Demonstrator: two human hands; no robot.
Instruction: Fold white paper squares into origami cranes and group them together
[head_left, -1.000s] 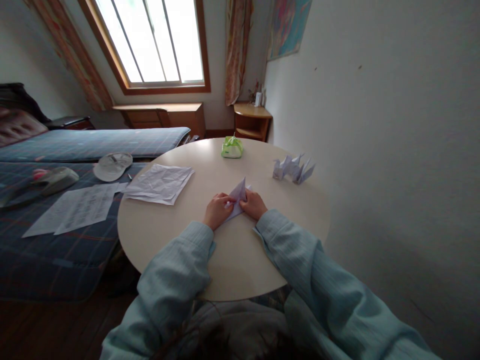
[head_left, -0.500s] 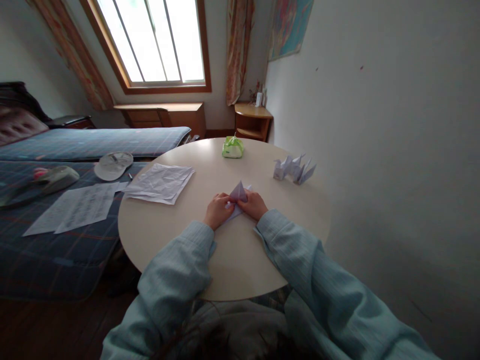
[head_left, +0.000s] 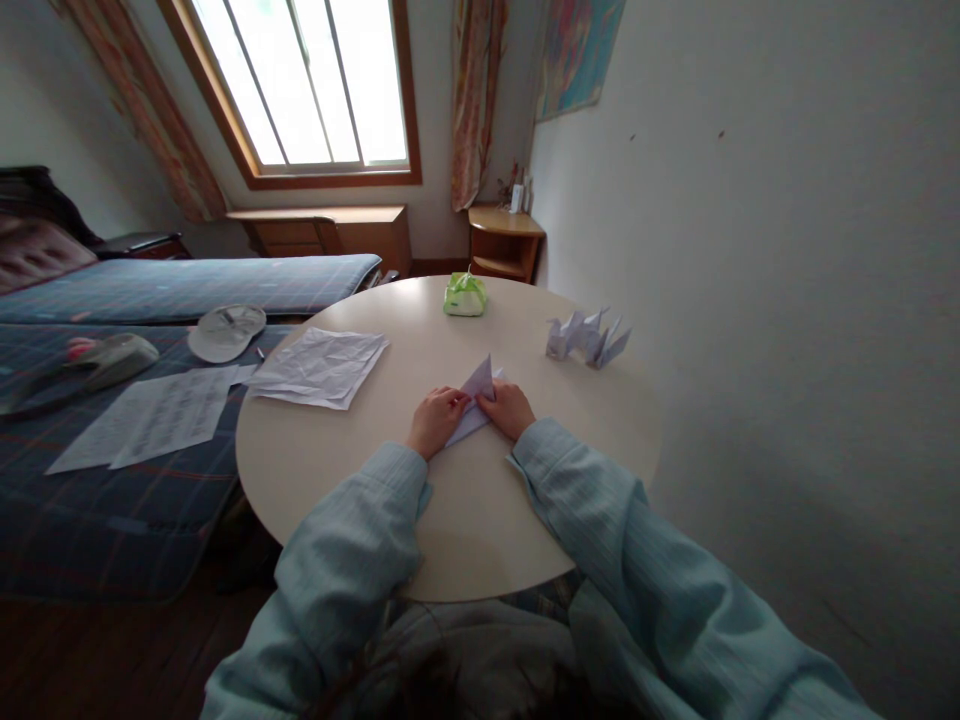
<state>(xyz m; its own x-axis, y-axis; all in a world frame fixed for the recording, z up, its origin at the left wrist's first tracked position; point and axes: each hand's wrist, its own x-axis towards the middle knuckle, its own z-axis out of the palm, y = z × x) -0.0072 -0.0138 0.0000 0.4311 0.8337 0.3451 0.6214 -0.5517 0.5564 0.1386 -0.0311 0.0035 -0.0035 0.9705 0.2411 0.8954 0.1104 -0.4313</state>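
Observation:
A partly folded sheet of white paper [head_left: 471,422] lies on the round table between my hands, with one pointed flap standing up at its far side. My left hand [head_left: 436,420] is closed, its thumb and fingers pinching the paper's left edge. On the other side my right hand [head_left: 508,408] grips the paper near the base of the flap, thumb toward the middle. My fingers hide parts of the folds. Several folded paper figures [head_left: 589,338] stand together to the right, beyond my right hand.
The cream round table [head_left: 480,540] is close to the white wall on the right. A stack of creased paper [head_left: 322,368] lies at its left edge, and a green tissue pack [head_left: 465,295] at the far side. Left of it, a bed holds a cap [head_left: 225,335] and printed sheets [head_left: 150,415].
The raised flap has narrowed and its tip leans farther right. My left fingers have drawn slightly left, and more of the paper's lower part shows. The right hand has barely moved.

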